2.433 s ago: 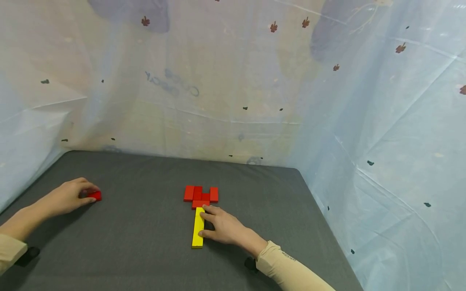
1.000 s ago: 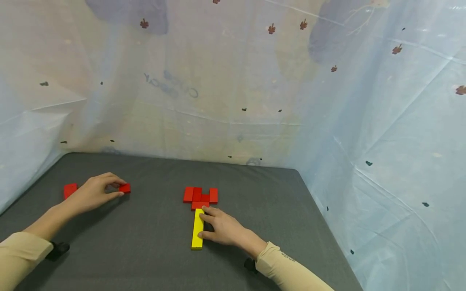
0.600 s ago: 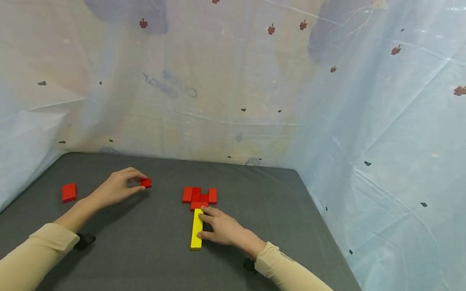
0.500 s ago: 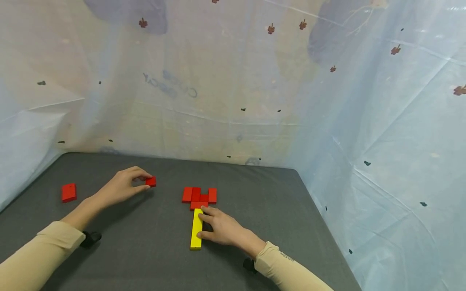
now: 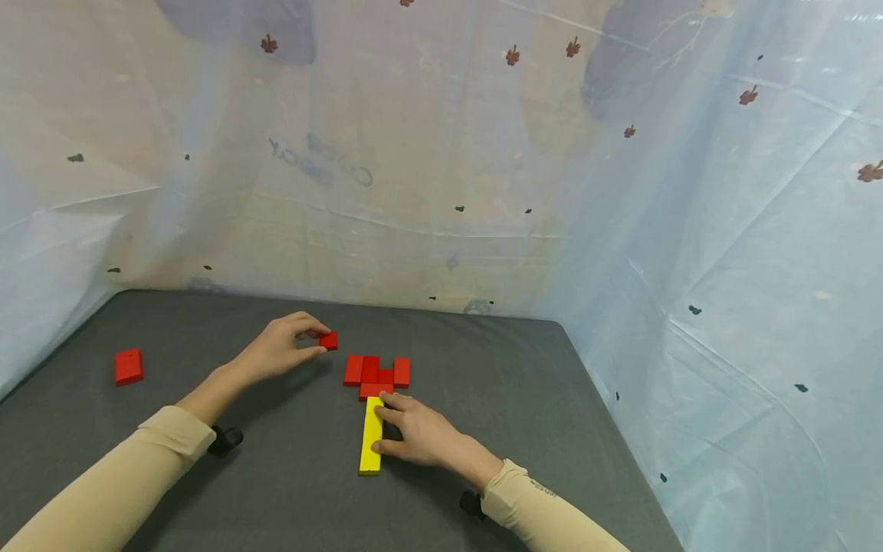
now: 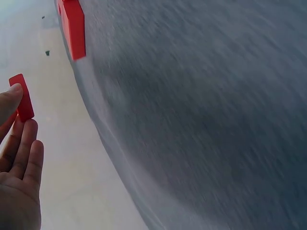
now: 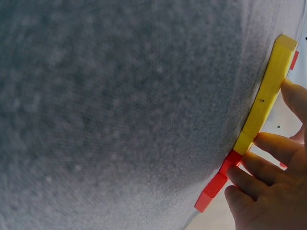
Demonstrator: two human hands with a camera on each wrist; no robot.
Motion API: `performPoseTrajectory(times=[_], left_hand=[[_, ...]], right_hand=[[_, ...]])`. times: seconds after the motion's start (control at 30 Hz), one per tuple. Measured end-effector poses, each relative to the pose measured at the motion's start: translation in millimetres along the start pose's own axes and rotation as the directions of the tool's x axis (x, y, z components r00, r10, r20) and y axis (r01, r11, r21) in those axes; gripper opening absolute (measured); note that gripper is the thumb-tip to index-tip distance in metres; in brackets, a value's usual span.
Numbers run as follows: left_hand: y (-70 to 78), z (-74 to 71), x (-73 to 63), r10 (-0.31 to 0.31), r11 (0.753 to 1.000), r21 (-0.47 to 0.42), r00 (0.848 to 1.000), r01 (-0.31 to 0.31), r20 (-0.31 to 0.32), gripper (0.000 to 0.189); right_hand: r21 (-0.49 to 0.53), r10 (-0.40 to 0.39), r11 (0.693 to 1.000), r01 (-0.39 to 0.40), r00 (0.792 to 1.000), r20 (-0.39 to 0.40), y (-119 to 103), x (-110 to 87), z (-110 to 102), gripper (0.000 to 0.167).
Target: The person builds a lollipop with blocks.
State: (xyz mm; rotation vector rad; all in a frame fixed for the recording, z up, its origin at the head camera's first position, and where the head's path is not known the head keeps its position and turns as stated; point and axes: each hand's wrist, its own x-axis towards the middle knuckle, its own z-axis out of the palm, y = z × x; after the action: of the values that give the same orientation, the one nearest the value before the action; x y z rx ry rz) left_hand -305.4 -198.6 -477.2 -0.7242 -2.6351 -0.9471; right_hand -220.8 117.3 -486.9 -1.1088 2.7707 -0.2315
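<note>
My left hand [image 5: 279, 349] pinches a small red block [image 5: 329, 341] between thumb and fingers, up and left of the red group in the head view. The left wrist view shows the same red block [image 6: 25, 103] between thumb and fingertips, other fingers extended. Several flat red blocks [image 5: 354, 369] lie side by side, with a notch at the far edge. A long yellow block [image 5: 370, 445] extends toward me from the group. My right hand [image 5: 428, 433] rests beside it, thumb and fingertips touching the yellow block [image 7: 268, 91] and near the red blocks [image 7: 216, 185].
Another red block [image 5: 128, 366] lies alone at the left of the dark grey table [image 5: 276, 491]. A hanging patterned plastic sheet [image 5: 386, 153] borders the table at the back and sides.
My left hand has carried the small red block rightward from the left side to near the red group, uncovering the lone red block behind. My right hand stays at the yellow block.
</note>
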Motion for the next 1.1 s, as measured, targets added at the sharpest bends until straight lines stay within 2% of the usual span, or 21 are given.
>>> performPoseTrajectory(times=[0.43, 0.8, 1.1], left_hand=[[21.9, 35.2, 27.9, 0.026, 0.999, -0.028, 0.999, -0.025, 0.048, 0.032], [35.2, 62.2, 46.9, 0.057, 0.996, -0.07, 0.989, -0.047, 0.139, 0.03], [35.0, 77.7, 55.4, 0.053, 0.998, -0.051, 0.976, -0.043, 0.21, 0.026]], right_hand=[[-0.02, -0.011, 1.0, 0.011, 1.0, -0.004, 2, 0.8, 1, 0.066], [-0.019, -0.025, 1.0, 0.025, 1.0, 0.0, 2, -0.9, -2, 0.066], [-0.028, -0.029, 0.999, 0.029, 1.0, -0.003, 3, -0.4, -1, 0.065]])
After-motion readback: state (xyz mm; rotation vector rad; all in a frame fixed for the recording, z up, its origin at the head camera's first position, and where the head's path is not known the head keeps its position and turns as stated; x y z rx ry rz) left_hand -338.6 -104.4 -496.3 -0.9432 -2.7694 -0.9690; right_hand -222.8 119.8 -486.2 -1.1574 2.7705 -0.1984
